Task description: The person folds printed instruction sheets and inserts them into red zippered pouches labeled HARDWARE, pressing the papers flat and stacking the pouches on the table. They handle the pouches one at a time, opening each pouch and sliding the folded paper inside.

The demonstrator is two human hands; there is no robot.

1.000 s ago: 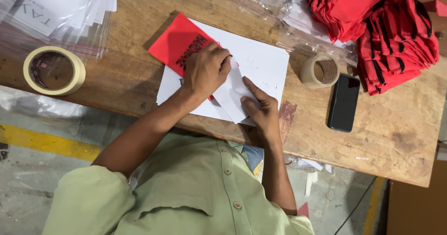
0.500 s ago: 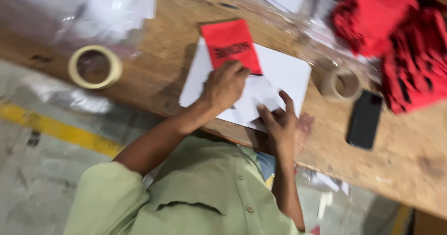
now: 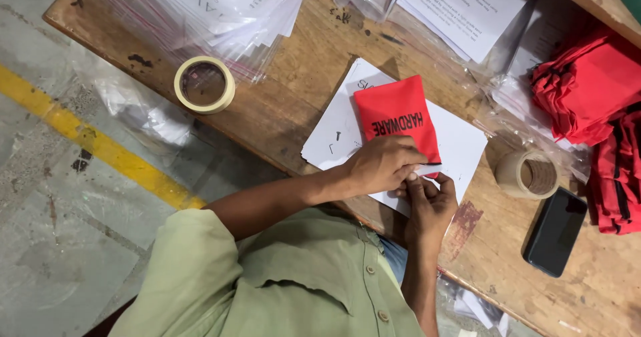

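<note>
- Wood makes up the table (image 3: 314,103), and it is worn and scratched, with a grey floor and a yellow line (image 3: 100,146) beside it.
- A person in a green shirt (image 3: 294,277) leans over the table edge, and both arms reach up to one spot.
- The left hand (image 3: 384,165) lies palm down, fingers curled, pinching the near end of a red cloth bag (image 3: 397,118).
- The left arm is bent and comes in from the left side.
- The right hand (image 3: 431,207) comes up from below, with its fingers bent up against the same end of the bag, right under the left hand.
- Both hands touch each other there, and I cannot tell how tight the right hand holds.
- The red bag lies flat on white paper sheets (image 3: 461,150) near the table edge.
- A tape roll (image 3: 204,84) sits well to the left, and another tape roll (image 3: 529,174) sits just right of the paper.
- A black phone (image 3: 555,231) lies near that roll.
- More red bags (image 3: 587,90) are piled at the far right.
- Clear plastic bags with papers (image 3: 220,10) lie at the top.
</note>
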